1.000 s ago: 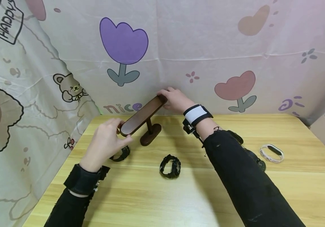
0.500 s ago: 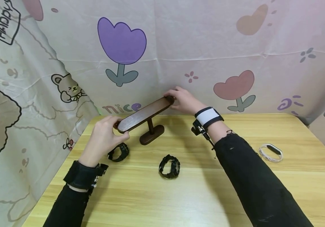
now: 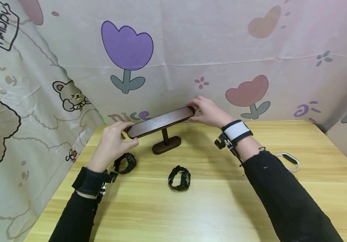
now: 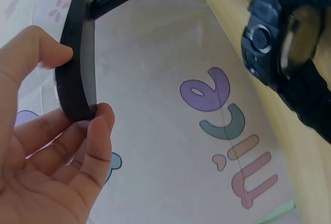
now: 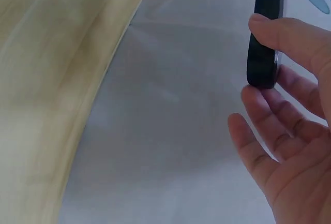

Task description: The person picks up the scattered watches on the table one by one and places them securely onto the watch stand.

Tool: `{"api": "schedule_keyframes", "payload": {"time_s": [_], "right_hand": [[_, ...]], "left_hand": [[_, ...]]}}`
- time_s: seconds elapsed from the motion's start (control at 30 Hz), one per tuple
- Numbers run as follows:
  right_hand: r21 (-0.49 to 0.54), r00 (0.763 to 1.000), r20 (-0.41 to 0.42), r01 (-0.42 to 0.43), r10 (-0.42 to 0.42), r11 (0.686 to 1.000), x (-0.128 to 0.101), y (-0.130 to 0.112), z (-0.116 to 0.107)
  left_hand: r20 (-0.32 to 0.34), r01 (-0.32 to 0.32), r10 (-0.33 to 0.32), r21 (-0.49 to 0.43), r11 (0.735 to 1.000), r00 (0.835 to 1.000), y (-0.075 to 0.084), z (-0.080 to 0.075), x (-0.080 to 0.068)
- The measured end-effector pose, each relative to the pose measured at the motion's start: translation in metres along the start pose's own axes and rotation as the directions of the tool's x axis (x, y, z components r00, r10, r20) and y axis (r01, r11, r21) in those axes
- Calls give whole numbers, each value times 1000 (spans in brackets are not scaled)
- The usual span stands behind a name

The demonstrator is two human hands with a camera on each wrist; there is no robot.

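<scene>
Since before, both hands turned the wooden stand (image 3: 161, 122) more level near the surface's (image 3: 209, 208) back edge. Left hand (image 3: 113, 143) and right hand (image 3: 208, 112) pinch its ends, probably steadying it.

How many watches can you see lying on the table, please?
3: a black watch near the left hand, another black watch mid-table, and a white band partly behind the right sleeve, which may hide more.

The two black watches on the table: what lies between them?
Nothing: in the head view, bare wooden table separates the left black watch from the middle black watch.
</scene>
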State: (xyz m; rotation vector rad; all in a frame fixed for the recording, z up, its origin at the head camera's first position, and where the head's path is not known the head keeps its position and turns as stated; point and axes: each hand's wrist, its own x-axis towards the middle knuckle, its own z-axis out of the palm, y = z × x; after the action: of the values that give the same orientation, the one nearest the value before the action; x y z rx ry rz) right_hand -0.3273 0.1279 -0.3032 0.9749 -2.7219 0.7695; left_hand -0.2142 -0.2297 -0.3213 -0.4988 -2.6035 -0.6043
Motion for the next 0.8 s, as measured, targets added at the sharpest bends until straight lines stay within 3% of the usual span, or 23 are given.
{"api": "schedule_keyframes", "payload": {"time_s": [0.27, 0.63, 0.8], "right_hand": [[35, 999, -20, -33, 34, 999, -25, 9, -9], [-27, 996, -78, -46, 44, 999, -69, 12, -25], [-58, 994, -101, -46, 40, 997, -88, 15, -33]], "left_hand": [[33, -1, 2, -31, 1000, 999, 6, 8, 10], [96, 3, 5, -90, 996, 995, 22, 19, 24], [97, -26, 37, -106, 994, 995, 30, 27, 31]]}}
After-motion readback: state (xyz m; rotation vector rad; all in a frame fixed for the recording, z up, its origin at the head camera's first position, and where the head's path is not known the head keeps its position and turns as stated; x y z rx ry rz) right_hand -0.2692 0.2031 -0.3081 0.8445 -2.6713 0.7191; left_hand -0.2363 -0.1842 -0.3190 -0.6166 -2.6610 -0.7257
